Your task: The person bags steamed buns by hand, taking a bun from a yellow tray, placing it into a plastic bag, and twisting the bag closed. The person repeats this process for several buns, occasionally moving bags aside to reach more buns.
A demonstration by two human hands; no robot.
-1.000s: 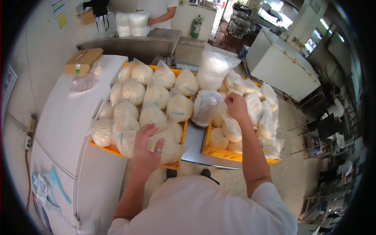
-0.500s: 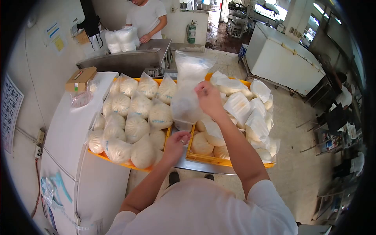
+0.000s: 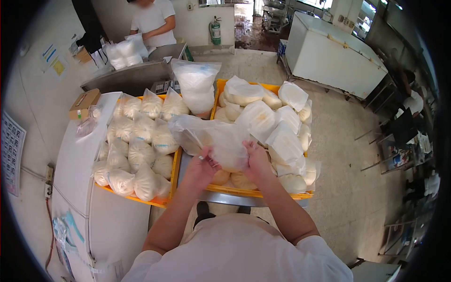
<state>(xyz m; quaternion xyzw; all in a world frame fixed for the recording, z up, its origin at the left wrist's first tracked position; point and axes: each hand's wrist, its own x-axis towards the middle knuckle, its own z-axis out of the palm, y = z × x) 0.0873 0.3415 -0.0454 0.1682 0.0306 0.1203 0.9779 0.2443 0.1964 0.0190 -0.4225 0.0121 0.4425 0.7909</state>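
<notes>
A clear plastic bag [image 3: 213, 136] is stretched between my two hands, in front of my body. My left hand [image 3: 202, 168] pinches its near left edge, while my right hand [image 3: 257, 160] grips its right end. Below my hands, unbagged buns [image 3: 243, 181] show in the right yellow crate [image 3: 235, 190]. Many other buns there lie with white paper [image 3: 257, 120] facing up. On the left, a second yellow crate [image 3: 175, 176] is filled with bagged buns [image 3: 141, 155]. A pack of clear plastic bags [image 3: 196, 87] stands behind the held bag, between the crates.
A white chest [image 3: 75, 160] with a cardboard box [image 3: 85, 103] on it is at the left. Across a metal counter [image 3: 131, 77], a person [image 3: 155, 21] in white handles white packages [image 3: 123, 52]. A large white freezer [image 3: 333, 56] stands at the back right.
My right hand has come from the pack of bags, down towards me, with a bag now in it. My left hand has risen slightly and taken hold of the bag too. The view has shifted.
</notes>
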